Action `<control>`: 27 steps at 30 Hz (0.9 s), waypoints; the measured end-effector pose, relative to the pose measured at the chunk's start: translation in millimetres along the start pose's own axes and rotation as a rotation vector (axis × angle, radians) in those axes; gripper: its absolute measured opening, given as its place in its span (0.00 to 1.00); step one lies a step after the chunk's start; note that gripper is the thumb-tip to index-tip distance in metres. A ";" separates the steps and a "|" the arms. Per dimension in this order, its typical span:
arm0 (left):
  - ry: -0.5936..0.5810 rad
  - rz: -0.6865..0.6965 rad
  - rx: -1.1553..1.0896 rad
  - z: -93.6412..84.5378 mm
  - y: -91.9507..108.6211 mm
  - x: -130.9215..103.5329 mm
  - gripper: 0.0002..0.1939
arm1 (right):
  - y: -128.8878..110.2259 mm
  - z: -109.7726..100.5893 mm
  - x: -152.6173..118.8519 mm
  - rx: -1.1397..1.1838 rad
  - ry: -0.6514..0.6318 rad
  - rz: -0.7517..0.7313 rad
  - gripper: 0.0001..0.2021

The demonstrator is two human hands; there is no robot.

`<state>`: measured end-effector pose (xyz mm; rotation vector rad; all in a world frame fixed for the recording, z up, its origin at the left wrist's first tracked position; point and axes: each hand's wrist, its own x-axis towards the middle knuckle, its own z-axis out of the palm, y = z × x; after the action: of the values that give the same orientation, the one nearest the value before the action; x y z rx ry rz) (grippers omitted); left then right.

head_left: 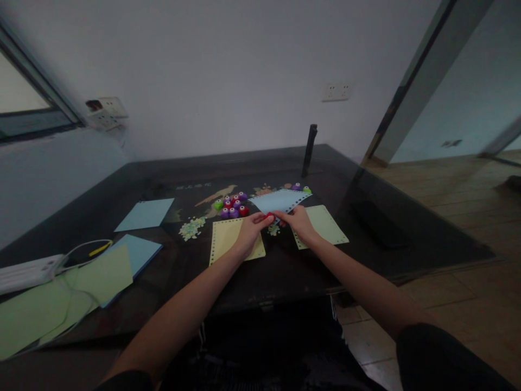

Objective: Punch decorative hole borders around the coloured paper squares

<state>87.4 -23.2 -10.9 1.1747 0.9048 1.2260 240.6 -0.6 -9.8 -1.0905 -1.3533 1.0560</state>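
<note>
My left hand (251, 231) is closed, pinching a small red craft punch (269, 216) above the middle of the table. My right hand (300, 221) is closed at the near edge of a light blue sheet of paper (274, 201), its fingertips meeting the punch. Holes run along the edges of this raised, tilted sheet. Under my left hand lies a yellow sheet (223, 234) with a row of holes. A pale green sheet (328, 228), also with holes, lies beneath my right wrist. Several purple, red and green punches (232, 205) are clustered behind the yellow sheet.
More punches (297, 187) stand beyond the blue sheet. Blue paper (146, 214) lies at left, near stacked green sheets (106, 269), a white power strip (30, 274) and a cable. A dark flat object (378, 224) lies at right. A black upright post (309, 149) stands at the back.
</note>
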 end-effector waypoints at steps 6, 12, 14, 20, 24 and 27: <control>-0.001 0.031 -0.002 0.5 -0.3 -0.6 0.14 | 0.5 1.7 -1.2 0.008 0.005 -0.002 0.18; 0.019 0.053 0.004 1.9 -0.8 -1.5 0.14 | -1.9 3.4 -3.2 -0.007 0.011 -0.008 0.19; 0.016 0.057 -0.003 2.4 -0.3 -2.0 0.15 | -3.2 3.8 -3.7 -0.002 0.018 -0.003 0.19; 0.013 0.044 -0.022 3.2 1.4 -1.7 0.16 | -5.6 4.1 -3.4 0.020 0.018 0.010 0.19; 0.001 0.046 -0.018 1.9 0.9 -0.8 0.16 | -7.0 3.5 -2.8 0.028 0.018 0.020 0.19; -0.010 0.044 -0.016 1.3 1.0 -1.1 0.16 | -7.3 3.0 -2.0 0.019 0.023 0.024 0.19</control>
<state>88.3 -24.5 -9.8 1.1925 0.8642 1.2589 237.3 -4.0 -3.2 -1.1044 -1.3127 1.0690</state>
